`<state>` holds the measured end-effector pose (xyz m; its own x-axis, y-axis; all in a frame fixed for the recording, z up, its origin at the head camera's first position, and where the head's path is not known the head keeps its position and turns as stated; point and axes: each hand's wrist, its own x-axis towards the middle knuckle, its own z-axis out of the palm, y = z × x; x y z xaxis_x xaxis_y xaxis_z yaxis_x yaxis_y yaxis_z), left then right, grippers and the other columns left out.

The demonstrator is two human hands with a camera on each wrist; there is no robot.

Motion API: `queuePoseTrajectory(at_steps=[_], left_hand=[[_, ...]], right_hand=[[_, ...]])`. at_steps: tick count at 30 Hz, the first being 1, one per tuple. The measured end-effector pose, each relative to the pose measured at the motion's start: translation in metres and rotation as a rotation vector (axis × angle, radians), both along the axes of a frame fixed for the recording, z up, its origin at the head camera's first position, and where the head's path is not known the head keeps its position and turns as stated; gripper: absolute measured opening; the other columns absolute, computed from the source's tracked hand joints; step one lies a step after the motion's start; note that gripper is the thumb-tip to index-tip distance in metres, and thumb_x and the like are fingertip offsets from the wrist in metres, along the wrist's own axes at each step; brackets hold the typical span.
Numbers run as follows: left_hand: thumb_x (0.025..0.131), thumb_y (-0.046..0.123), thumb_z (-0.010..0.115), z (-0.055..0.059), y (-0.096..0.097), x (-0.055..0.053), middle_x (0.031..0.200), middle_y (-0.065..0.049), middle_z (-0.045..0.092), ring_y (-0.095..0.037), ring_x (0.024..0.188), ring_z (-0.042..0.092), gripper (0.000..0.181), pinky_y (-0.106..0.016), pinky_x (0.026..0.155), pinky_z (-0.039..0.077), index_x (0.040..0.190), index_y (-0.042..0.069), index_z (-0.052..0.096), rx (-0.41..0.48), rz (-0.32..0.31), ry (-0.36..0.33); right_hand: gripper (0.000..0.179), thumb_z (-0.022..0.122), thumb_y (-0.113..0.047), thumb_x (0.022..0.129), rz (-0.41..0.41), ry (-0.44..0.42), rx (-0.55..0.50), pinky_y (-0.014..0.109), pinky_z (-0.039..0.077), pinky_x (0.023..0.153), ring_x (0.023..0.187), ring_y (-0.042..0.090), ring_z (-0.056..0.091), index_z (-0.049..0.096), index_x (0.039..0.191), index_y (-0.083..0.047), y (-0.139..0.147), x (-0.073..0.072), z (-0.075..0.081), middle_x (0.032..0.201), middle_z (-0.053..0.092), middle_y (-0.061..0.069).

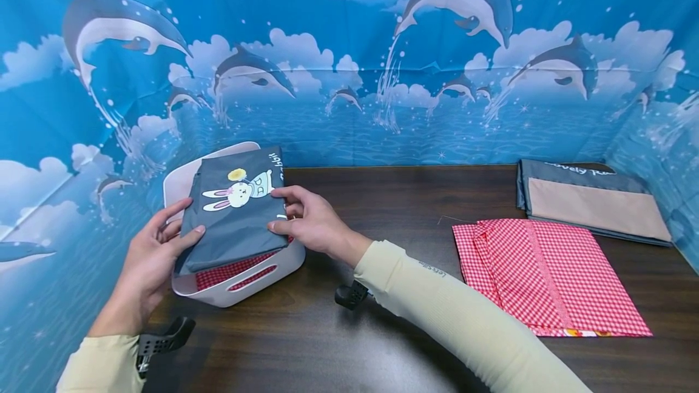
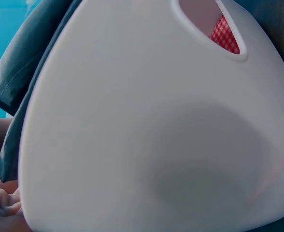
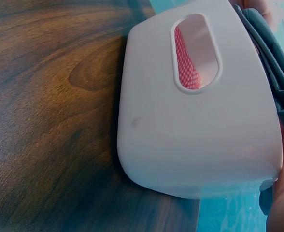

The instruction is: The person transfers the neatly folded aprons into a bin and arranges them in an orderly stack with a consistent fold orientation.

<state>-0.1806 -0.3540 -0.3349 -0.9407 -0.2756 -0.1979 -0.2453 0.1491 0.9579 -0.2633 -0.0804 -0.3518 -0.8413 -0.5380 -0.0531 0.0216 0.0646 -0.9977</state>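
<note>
A folded dark grey cloth [image 1: 235, 229] with a white rabbit print lies tilted over the top of a white plastic basket [image 1: 210, 297] at the left of the table. My left hand [image 1: 150, 256] grips its left edge, thumb on top. At the right edge, my right hand [image 1: 317, 223] holds the cloth between thumb and fingers. Under it, a red checked cloth [image 1: 218, 275] shows inside the basket. In both wrist views the basket's outer wall [image 2: 108, 121] fills much of the picture, and red check [image 3: 185, 67] shows through the handle slot.
A folded red checked cloth [image 1: 579, 278] lies on the right of the dark wooden table [image 1: 371, 344]. Behind it is another folded grey cloth [image 1: 595, 202] with a beige panel. A blue dolphin curtain [image 1: 349, 102] borders the table's back and sides.
</note>
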Motion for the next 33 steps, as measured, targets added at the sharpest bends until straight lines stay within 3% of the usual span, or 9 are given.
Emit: queuePoseTrajectory(at_steps=[9, 16, 19, 25, 33], left_hand=[[0.098, 0.031, 0.08, 0.001, 0.001, 0.003, 0.128, 0.022, 0.065, 0.006, 0.096, 0.073, 0.084, -0.017, 0.078, 0.062, 0.169, 0.032, 0.034, 0.026, 0.022, 0.002], [0.098, 0.019, 0.08, 0.002, 0.002, 0.008, 0.116, 0.026, 0.075, 0.002, 0.096, 0.077, 0.082, -0.018, 0.077, 0.063, 0.168, 0.026, 0.038, 0.147, 0.026, 0.137], [0.098, 0.017, 0.08, 0.003, 0.004, 0.011, 0.116, 0.025, 0.075, 0.003, 0.097, 0.077, 0.081, -0.017, 0.078, 0.062, 0.167, 0.025, 0.04, 0.151, 0.039, 0.17], [0.098, 0.016, 0.08, 0.005, 0.008, 0.014, 0.116, 0.024, 0.075, 0.004, 0.097, 0.077, 0.078, -0.016, 0.077, 0.062, 0.166, 0.023, 0.042, 0.115, 0.077, 0.185], [0.098, 0.017, 0.08, 0.009, 0.013, 0.014, 0.133, 0.017, 0.072, 0.01, 0.098, 0.075, 0.076, -0.013, 0.077, 0.061, 0.165, 0.025, 0.044, 0.032, 0.14, 0.172]], right_hand=[[0.055, 0.081, -0.01, 0.097, -0.002, 0.009, -0.013, 0.024, 0.057, 0.082, 0.1, 0.011, 0.072, 0.061, 0.147, -0.02, -0.001, 0.001, -0.002, 0.118, 0.079, 0.005], [0.053, 0.082, -0.013, 0.096, -0.03, 0.041, 0.024, 0.026, 0.06, 0.071, 0.099, 0.011, 0.073, 0.064, 0.144, -0.025, -0.002, 0.001, 0.001, 0.118, 0.079, 0.003], [0.051, 0.082, -0.014, 0.096, -0.035, 0.056, 0.041, 0.025, 0.06, 0.071, 0.099, 0.011, 0.073, 0.065, 0.143, -0.025, -0.002, 0.001, 0.002, 0.117, 0.079, 0.003], [0.047, 0.082, -0.017, 0.097, -0.049, 0.093, 0.073, 0.025, 0.058, 0.079, 0.103, 0.011, 0.071, 0.068, 0.14, -0.027, -0.002, 0.001, 0.003, 0.121, 0.077, 0.0], [0.046, 0.082, -0.018, 0.097, -0.057, 0.119, 0.096, 0.026, 0.056, 0.086, 0.105, 0.011, 0.07, 0.069, 0.139, -0.028, -0.002, 0.001, 0.003, 0.126, 0.074, 0.001]])
